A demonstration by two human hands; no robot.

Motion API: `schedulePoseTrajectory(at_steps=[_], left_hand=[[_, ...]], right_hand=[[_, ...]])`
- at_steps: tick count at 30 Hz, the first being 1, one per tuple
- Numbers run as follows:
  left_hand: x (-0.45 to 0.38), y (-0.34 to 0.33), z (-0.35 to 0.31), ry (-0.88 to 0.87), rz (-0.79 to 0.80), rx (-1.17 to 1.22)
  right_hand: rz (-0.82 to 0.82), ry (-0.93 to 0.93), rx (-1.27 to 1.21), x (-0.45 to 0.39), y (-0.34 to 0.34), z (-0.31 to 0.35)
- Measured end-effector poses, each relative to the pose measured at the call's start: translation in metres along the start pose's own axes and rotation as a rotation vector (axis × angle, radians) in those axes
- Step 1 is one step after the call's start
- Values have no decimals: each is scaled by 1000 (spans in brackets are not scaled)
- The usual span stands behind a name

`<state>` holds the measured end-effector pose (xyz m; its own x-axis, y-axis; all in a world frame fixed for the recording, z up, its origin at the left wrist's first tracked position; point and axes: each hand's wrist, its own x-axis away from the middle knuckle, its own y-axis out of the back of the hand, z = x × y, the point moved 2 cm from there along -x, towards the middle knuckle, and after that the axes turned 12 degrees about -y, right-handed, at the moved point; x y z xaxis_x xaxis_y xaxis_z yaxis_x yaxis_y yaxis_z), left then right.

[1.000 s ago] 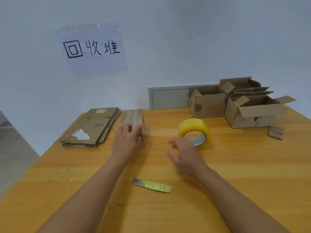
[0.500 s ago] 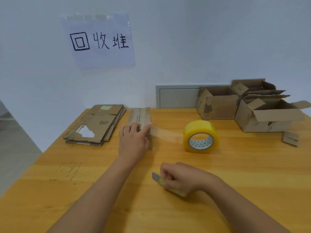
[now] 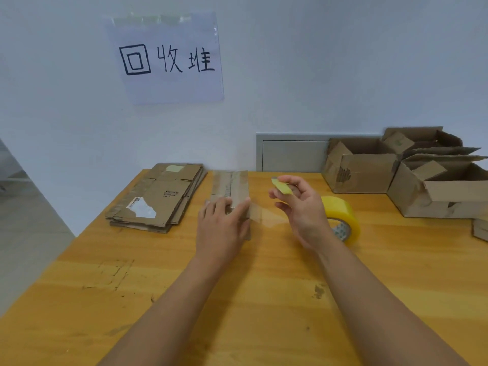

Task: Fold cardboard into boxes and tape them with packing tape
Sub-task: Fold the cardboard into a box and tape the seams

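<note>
Change: the right hand (image 3: 301, 207) has lifted the small yellow cutter (image 3: 282, 186) off the bench (image 3: 264, 299), where it lay a second ago, up beside the stretched tape.
Left grip: the left hand (image 3: 224, 225) presses flat, open-palmed, on the folded cardboard (image 3: 231, 186), as before.
Right grip: closed on the cutter, pinched at the fingertips.
Tape: a clear strip (image 3: 266, 216) runs from the cardboard toward the tape roll (image 3: 343, 220) at 3 o'clock.
Stack: flat cardboard (image 3: 155, 199) at 9 o'clock; finished boxes (image 3: 412, 175) at 2 o'clock.
Meaning: cutting the strip looks next.
</note>
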<state>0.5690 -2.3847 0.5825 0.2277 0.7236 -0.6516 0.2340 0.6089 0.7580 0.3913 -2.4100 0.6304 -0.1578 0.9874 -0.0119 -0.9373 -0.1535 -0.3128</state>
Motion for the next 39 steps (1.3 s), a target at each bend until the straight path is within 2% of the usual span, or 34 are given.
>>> schedulePoseTrajectory(at_steps=[7, 16, 22, 31, 39], left_hand=[[-1, -4, 0, -13, -62, -24], [-1, -7, 11, -73, -101, -50], [-4, -7, 11, -50, -54, -50], [-5, -6, 11, -32, -37, -26], [-7, -4, 13, -17, -3, -1]], right_hand=[[-162, 166, 227, -9, -5, -10], [-13, 185, 475, -4, 4, -18], [31, 216, 577, -5, 8, -26], [92, 232, 559, -2, 11, -24], [95, 234, 656, -1, 9, -21]])
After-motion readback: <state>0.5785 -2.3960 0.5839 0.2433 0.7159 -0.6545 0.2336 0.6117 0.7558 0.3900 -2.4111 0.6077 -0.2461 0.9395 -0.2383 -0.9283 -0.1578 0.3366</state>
